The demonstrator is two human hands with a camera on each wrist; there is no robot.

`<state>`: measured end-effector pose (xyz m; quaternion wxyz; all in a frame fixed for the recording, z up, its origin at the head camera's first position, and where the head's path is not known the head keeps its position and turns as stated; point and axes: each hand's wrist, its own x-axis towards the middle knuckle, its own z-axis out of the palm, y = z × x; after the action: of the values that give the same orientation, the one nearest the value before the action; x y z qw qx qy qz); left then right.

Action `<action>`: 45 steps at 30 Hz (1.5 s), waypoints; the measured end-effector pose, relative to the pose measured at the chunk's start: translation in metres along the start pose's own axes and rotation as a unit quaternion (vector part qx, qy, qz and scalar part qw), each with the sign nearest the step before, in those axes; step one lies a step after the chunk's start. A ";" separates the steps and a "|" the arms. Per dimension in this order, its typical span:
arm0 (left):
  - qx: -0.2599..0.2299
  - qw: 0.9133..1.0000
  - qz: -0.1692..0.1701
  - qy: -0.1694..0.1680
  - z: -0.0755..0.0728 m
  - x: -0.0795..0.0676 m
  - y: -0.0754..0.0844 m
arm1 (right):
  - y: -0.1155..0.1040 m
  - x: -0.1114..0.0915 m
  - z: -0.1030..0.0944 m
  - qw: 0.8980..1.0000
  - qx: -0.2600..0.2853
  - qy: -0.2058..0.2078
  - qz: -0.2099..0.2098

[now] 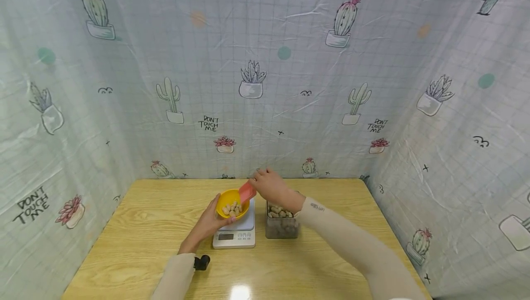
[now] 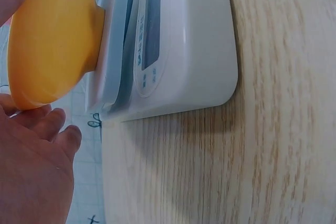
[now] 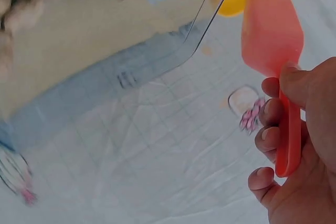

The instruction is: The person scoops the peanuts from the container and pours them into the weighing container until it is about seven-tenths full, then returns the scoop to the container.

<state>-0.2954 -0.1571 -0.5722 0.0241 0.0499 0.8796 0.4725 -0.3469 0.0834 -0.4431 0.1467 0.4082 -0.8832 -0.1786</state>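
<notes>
Gripping one coral-red plastic scoop (image 1: 247,191) by its handle, the curled right hand (image 1: 271,186) tips it over one round yellow bowl (image 1: 225,197) holding several tan peanuts (image 1: 232,209). The left hand (image 1: 210,223), thumb and fingers spread round it, holds the bowl on one white digital scale (image 1: 234,241), beside one clear rectangular container (image 1: 282,231).

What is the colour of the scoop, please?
The scoop is coral red; the right wrist view shows it best.

There are one left hand (image 1: 209,222), one right hand (image 1: 273,187), one bowl (image 1: 225,196), one scoop (image 1: 247,193), one digital kitchen scale (image 1: 233,240), one rectangular container (image 1: 282,232), one table (image 1: 331,240) and two batches of unshelled peanuts (image 1: 233,208), whose pieces overlap too much for an exact count.
</notes>
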 end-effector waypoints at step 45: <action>0.026 0.987 0.128 -0.089 0.067 0.007 0.102 | 0.049 -0.143 0.025 0.963 0.200 0.101 0.150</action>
<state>-0.2898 -0.0446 -0.5239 0.0400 0.2043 0.8722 0.4426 -0.3002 0.2288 -0.4602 0.1758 0.3078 -0.9327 0.0675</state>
